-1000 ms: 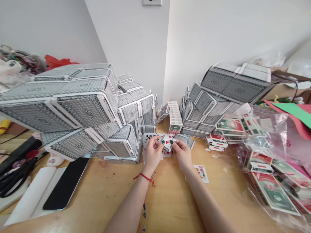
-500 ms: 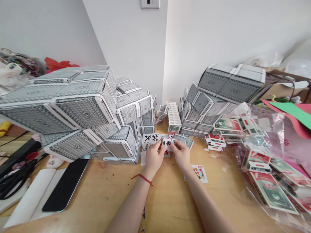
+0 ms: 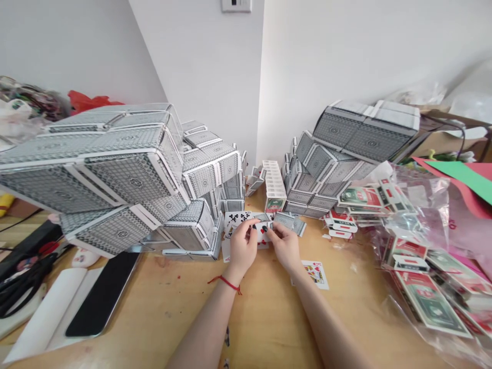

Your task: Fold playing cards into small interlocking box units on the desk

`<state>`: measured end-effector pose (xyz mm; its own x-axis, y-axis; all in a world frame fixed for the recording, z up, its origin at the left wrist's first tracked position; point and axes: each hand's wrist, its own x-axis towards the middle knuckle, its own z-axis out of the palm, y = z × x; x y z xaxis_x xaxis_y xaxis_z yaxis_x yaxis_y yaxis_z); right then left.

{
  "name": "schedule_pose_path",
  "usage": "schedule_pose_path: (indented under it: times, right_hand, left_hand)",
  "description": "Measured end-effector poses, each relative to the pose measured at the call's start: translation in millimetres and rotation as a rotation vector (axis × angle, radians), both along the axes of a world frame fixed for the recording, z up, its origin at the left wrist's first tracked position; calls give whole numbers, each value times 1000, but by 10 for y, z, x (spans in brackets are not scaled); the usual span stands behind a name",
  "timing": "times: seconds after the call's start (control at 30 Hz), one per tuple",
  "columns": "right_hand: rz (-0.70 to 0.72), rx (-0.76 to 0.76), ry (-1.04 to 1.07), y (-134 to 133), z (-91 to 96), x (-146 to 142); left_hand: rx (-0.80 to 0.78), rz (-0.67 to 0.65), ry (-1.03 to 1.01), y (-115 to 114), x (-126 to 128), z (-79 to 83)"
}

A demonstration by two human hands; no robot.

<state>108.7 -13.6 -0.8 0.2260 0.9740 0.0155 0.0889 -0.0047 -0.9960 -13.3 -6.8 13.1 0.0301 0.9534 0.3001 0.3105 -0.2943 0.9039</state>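
Observation:
My left hand (image 3: 244, 248) and my right hand (image 3: 285, 246) pinch a playing card (image 3: 263, 231) with red hearts between them, thumbs on its face. Just behind and left of them, a clubs card (image 3: 237, 217) lies face up among other loose cards. Face-down grey-backed cards (image 3: 295, 223) lie beyond my right fingers. A face card with hearts (image 3: 316, 272) rests on the table, partly under my right forearm. Large blocks built from grey-backed cards rise at the left (image 3: 126, 177) and the right (image 3: 334, 154).
A row of card boxes (image 3: 273, 187) stands at the back middle. To the right, red-and-green card boxes (image 3: 426, 302) lie in and around clear plastic. At left are a black phone (image 3: 103, 294), white paper (image 3: 48, 312) and black scissors (image 3: 33, 282).
Both hands stay close together around the card. My fingers and thumbs have shifted slightly on it, and the card's tilt has changed a little. The surrounding piles have not moved.

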Motion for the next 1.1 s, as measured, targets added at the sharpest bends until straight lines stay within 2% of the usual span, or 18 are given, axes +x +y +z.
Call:
schedule_pose_path:
  times: [0.23,0.37,0.57,0.77,1.1]
  right_hand:
    - [40,-5,28,-15,22,-45]
    - [26,-34,70,-16,38,-41]
    - [24,72,59,-21,68,-40]
    - [-35,79,-90,-17,13,-20]
    - [-41,201,-330,-75,32,-33]
  left_hand:
    - [-80,68,-94,53,-28,-41]
    - [-123,55,-121,84,-24,-66]
    - [-146,19,-264,91,-14,-50]
    - [-57,36,-39,23,-15,-23]
    - [40,101,98,4,-34,0]
